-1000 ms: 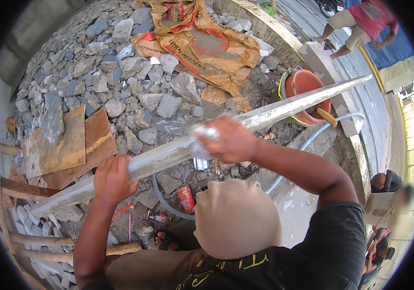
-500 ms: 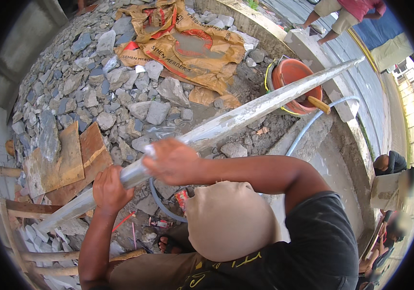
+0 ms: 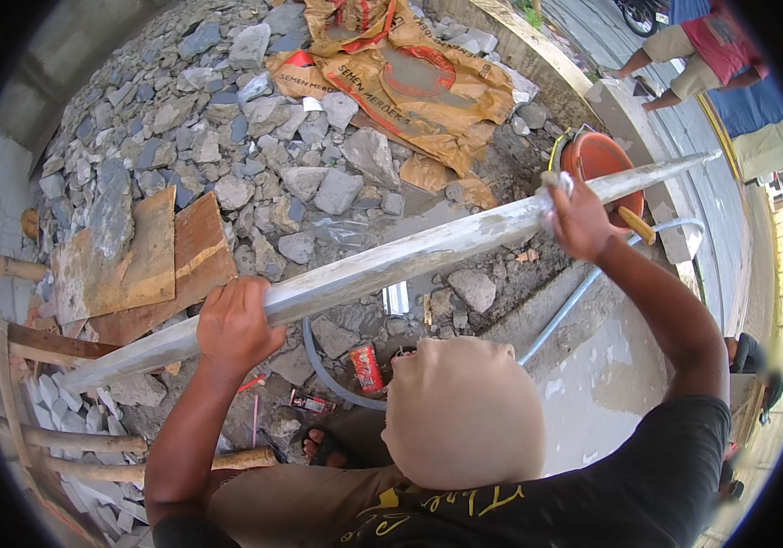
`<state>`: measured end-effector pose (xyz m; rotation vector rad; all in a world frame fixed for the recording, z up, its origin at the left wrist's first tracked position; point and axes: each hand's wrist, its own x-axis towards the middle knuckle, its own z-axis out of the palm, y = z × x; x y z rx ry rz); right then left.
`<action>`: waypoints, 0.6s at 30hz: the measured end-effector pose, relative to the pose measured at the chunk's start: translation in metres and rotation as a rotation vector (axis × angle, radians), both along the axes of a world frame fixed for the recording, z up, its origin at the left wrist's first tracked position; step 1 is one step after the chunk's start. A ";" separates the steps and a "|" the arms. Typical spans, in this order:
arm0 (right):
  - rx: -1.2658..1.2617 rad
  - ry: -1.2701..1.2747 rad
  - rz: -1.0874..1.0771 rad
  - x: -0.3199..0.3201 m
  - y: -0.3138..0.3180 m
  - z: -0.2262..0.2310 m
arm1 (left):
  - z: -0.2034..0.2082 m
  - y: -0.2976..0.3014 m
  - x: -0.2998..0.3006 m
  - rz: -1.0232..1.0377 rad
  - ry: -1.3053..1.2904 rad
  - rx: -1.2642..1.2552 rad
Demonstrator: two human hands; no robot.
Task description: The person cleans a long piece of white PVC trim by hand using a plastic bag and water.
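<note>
A long, pale metal bar (image 3: 401, 258), smeared with grey cement, slants across the view from lower left to upper right. My left hand (image 3: 238, 321) is closed round its lower-left part, with the thumb on the near side. Toward the far right end, my right hand (image 3: 583, 217) is closed on a crumpled white wad (image 3: 550, 194) pressed against the bar. I cannot tell whether the wad is cloth or paper. Behind the bar's right part stands an orange bucket (image 3: 600, 153), partly hidden by it. Beside the bucket a wooden handle (image 3: 636, 225) sticks out.
Broken rubble (image 3: 227, 137) fills the far left, with a torn brown cement bag (image 3: 428, 96) on it. Two boards (image 3: 136, 260) lie at left near bamboo poles (image 3: 72, 438). A pale hose (image 3: 560, 320) curves under the bar. Another person (image 3: 711, 55) stands at upper right.
My right hand has slid along the bar with the white wad, from next to my left hand toward the upper-right end. My left hand keeps its hold, and the bar lies slightly flatter in view.
</note>
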<state>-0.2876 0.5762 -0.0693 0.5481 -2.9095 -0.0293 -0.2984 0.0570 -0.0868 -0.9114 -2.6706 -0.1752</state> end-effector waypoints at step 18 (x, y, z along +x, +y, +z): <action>0.259 -0.005 0.104 0.001 0.059 -0.015 | 0.011 0.001 0.004 0.095 -0.463 -0.049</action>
